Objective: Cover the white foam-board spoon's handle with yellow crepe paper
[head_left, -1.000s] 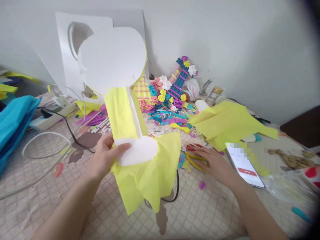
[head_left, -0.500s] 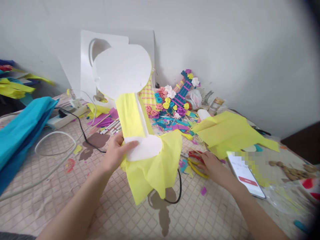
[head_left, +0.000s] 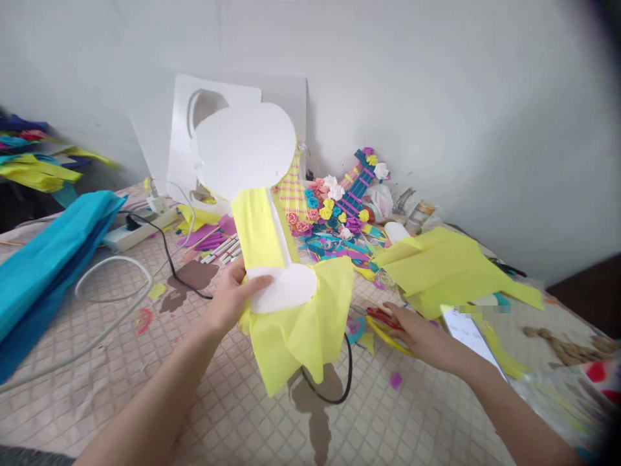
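My left hand is closed on a white board cutout, thumb on its face. This cutout has a wide rounded top, a narrow neck and a rounded lower end. Yellow crepe paper covers the neck, and a loose sheet of it hangs from the lower end above the table. To the right, my right hand has its fingers around the red and yellow handles of what look like scissors, low over the table. Its fingers partly hide the handles, and the blades are blurred.
Blue crepe paper and a power strip with cables lie left. Behind are paper flowers, coloured scraps and a white board against the wall. At right lie yellow crepe paper, a phone and ginger-like roots.
The view has shifted slightly, so most things sit a little lower and further right. My right hand has shifted slightly at the scissors handles; my left hand keeps its hold on the cutout.
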Tool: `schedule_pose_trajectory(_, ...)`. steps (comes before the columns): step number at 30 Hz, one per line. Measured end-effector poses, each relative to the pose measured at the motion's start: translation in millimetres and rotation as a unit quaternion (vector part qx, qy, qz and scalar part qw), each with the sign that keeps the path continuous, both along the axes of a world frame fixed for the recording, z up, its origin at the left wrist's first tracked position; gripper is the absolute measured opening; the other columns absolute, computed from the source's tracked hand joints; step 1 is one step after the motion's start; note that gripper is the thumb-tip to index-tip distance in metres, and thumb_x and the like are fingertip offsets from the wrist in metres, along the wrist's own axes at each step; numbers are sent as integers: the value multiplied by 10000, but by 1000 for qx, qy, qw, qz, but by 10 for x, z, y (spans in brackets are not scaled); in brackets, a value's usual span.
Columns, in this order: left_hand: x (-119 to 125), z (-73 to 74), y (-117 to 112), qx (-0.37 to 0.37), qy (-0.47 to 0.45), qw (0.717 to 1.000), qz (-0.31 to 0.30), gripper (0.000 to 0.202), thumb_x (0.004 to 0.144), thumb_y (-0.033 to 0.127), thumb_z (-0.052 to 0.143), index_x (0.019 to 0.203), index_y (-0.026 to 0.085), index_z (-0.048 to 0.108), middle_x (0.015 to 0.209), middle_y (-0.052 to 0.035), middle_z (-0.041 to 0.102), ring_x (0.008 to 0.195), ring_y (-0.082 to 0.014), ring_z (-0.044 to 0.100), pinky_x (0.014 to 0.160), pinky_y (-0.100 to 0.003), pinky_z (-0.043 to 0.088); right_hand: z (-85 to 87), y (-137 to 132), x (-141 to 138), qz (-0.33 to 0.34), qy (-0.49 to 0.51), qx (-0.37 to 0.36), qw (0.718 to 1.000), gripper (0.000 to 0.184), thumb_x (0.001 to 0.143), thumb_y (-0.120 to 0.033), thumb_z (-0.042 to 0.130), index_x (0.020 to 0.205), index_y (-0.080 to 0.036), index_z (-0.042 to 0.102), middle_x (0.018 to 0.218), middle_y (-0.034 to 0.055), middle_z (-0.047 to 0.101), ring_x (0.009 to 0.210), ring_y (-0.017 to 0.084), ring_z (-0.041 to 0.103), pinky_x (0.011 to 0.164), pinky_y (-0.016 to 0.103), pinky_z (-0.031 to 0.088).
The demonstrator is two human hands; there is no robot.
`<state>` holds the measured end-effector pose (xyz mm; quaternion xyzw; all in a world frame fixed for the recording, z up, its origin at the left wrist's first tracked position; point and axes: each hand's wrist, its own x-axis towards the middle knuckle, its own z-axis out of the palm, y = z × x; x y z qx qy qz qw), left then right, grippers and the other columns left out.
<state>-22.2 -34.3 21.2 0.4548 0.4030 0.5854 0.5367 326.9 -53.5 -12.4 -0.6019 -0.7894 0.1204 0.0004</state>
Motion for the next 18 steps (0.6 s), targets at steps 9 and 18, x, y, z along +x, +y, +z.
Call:
schedule_pose_trajectory(9,-38,58,-6,-23,-39,999,-4,269,537,205,726,793,175,649,671,-3,685,498,-138,604,418,-187,452,451,-7,29,-68,274,-242,928,467,813,-427,467,1203,-170,493,1102,107,615,1009,236,573,828,370,459)
schedule_pose_trajectory(18,-46,93,4,-23,-43,999,23,272,504,158,703,772,163,661,651,-8,684,457,-131,581,423,-201,452,102,-159,-354,-75,121,-88,986,327,763,-455,485,810,-139,557,741,74,621,675,211,569,579,313,404)
